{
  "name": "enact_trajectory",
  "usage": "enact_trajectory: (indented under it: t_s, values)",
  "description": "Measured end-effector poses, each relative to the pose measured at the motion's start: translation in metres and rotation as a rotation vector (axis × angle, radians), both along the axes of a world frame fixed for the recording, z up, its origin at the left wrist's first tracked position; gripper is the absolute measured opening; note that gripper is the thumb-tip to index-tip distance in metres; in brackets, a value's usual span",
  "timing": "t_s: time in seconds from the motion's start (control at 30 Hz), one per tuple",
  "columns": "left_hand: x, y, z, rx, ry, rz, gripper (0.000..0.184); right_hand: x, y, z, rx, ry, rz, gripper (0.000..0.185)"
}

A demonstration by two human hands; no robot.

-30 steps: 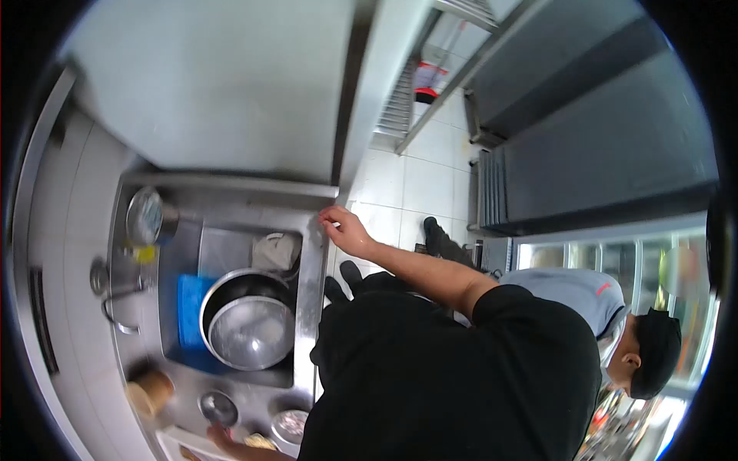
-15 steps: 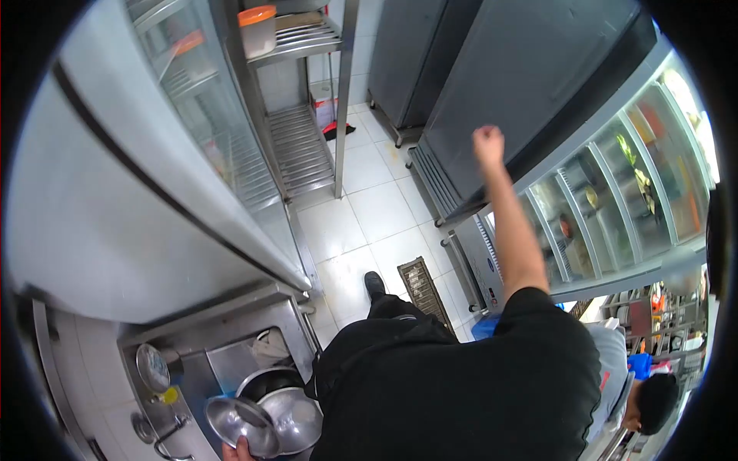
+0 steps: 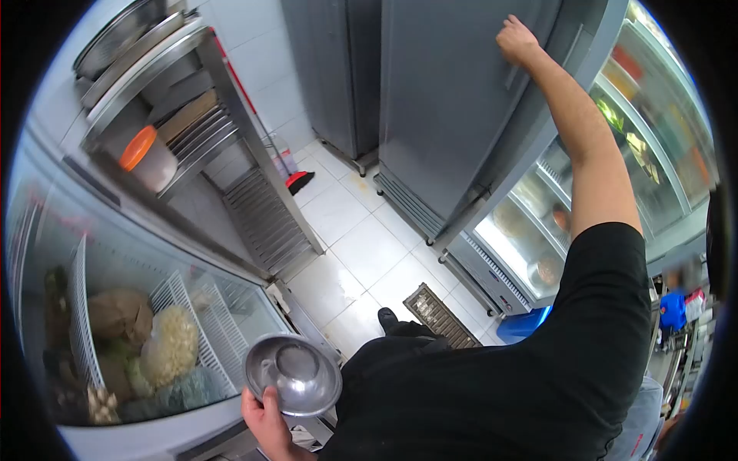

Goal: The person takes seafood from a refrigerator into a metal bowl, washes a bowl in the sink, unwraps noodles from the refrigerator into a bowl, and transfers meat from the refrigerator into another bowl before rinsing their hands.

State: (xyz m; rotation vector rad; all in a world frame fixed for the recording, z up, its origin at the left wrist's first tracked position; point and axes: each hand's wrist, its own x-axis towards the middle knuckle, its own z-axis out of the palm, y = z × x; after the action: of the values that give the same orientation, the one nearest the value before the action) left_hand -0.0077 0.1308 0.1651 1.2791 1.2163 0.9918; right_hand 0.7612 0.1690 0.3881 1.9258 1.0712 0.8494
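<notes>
A round metal bowl [image 3: 293,375] is held at its rim by my left hand [image 3: 267,422], thumb on the inner side, at the lower left beside my body. My right arm stretches up and forward. At its end my right hand [image 3: 516,38] has its fingers curled in front of the tall grey cabinet door [image 3: 446,100], near the door's right side. Whether it touches the door, or has anything in the fingers, cannot be made out.
A glass-door fridge [image 3: 146,338] with bagged food stands on the left, a metal rack [image 3: 223,154] behind it. Another lit glass fridge [image 3: 530,230] stands on the right. On the floor are a drain grate [image 3: 441,316] and a broom [image 3: 298,181]. A co-worker's sleeve [image 3: 642,411] shows lower right.
My view has swung from the sink toward the cabinets. My left hand has lifted the bowl from the sink area, and my right hand has moved from the sink's edge up to the grey cabinet.
</notes>
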Motion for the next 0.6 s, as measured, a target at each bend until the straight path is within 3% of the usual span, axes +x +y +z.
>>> enact_trajectory:
  t_s: [0.13, 0.33, 0.43, 0.6]
  values:
    - [0.045, 0.055, -0.017, -0.006, 0.014, -0.124, 0.009, 0.007, 0.011, -0.008, 0.128, 0.183, -0.044, 0.016]
    - [0.077, 0.097, -0.046, -0.049, -0.027, -0.172, 0.011, -0.005, 0.016, -0.013, -0.027, 0.145, -0.244, 0.016]
    - [0.09, 0.1, -0.041, -0.11, -0.025, -0.105, 0.01, 0.019, 0.021, -0.024, 0.062, 0.194, -0.281, 0.016]
    - [0.096, 0.144, -0.074, -0.374, -0.11, -0.08, 0.027, -0.086, 0.035, -0.031, 0.212, 0.196, 0.139, 0.009]
